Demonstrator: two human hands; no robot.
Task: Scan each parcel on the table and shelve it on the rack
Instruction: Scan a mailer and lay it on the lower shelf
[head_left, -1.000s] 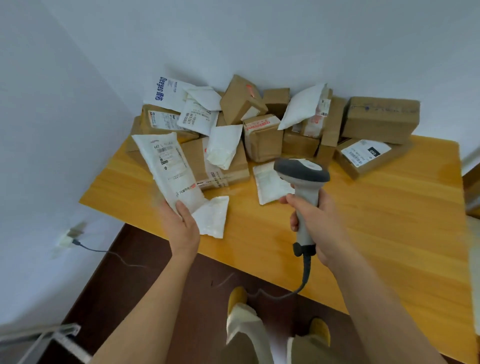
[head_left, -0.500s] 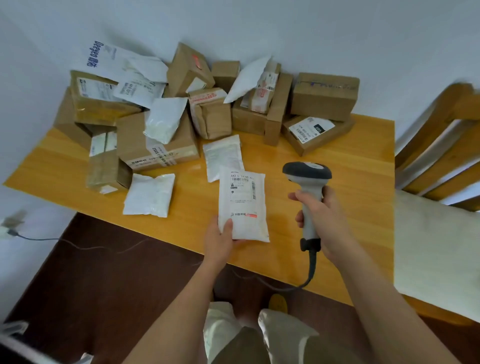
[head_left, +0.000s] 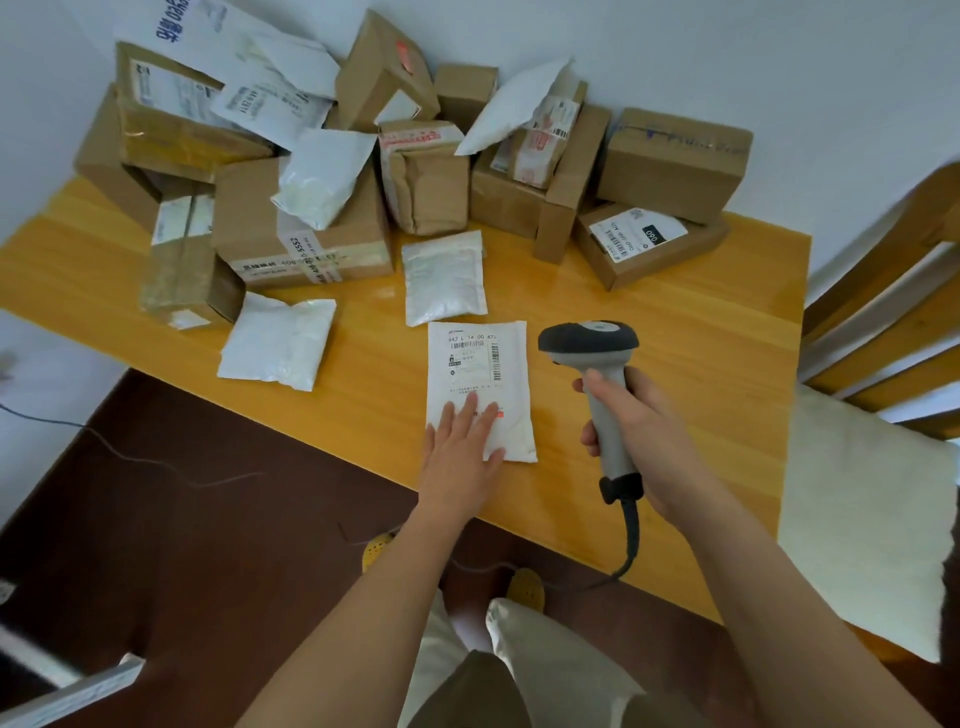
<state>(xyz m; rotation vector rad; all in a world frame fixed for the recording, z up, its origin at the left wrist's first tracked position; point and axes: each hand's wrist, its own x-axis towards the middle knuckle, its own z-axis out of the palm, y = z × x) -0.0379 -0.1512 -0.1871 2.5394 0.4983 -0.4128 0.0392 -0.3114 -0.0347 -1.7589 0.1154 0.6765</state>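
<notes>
now the white mailer lies flat on the table near its front edge; half a second ago it was held up off the wood. left hand presses it with straight fingers. label up, long axis running away from the person, barcode at far end. right hand grips the scanner handle just right of it, head aimed away. small print unreadable; mailer's lower left corner hidden under the palm; rack cut off at right.
</notes>
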